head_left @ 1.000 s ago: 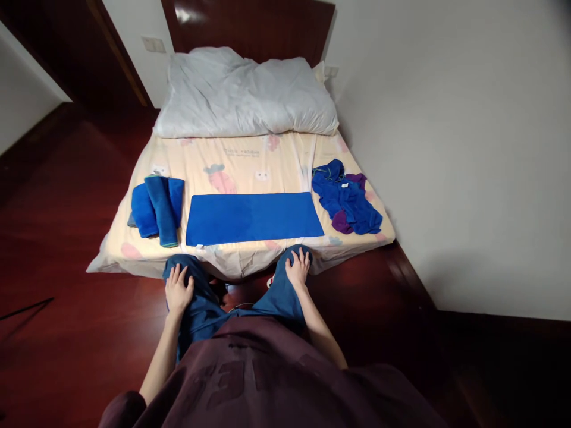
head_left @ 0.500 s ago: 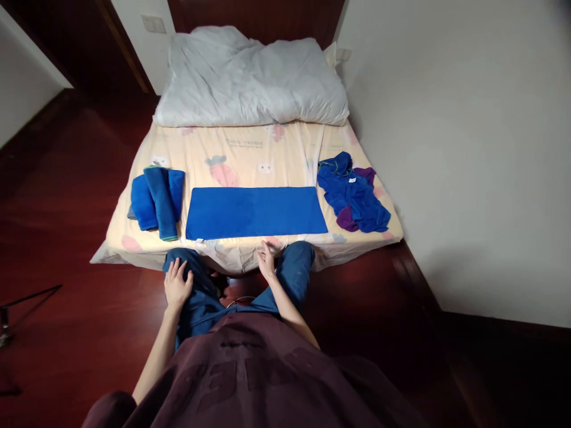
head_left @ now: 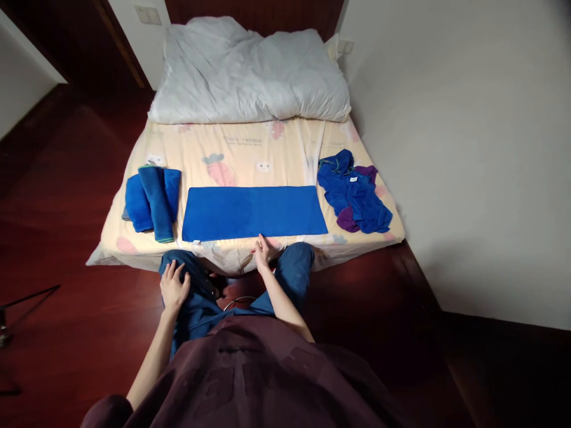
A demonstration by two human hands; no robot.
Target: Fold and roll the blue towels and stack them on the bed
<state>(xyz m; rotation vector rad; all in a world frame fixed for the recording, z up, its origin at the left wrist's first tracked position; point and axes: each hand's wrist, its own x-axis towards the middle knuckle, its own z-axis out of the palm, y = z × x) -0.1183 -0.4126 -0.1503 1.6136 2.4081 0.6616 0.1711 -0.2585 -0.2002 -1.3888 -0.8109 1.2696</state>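
A blue cloth [head_left: 255, 212] lies flat as a long rectangle near the bed's front edge. My left hand [head_left: 174, 286] rests on my left knee, fingers spread, holding nothing. At the cloth's front edge is my right hand [head_left: 262, 252], its index finger stretched toward the cloth and the other fingers partly bent, with nothing seen in it. To the left lie folded blue cloths [head_left: 137, 202] with a rolled blue-green cloth [head_left: 157, 204] on top. A crumpled heap of blue cloths [head_left: 357, 196] with purple pieces lies at the right.
The bed [head_left: 276, 157] has a yellow patterned sheet. A bulky white quilt [head_left: 254, 77] covers its far end. A wall [head_left: 464, 160] stands close on the right. A thin dark stand [head_left: 31, 296] is on the floor at the left.
My right hand has moved slightly left and forward, its index finger now at the cloth's edge. My left hand stays on the knee. The view has shifted slightly.
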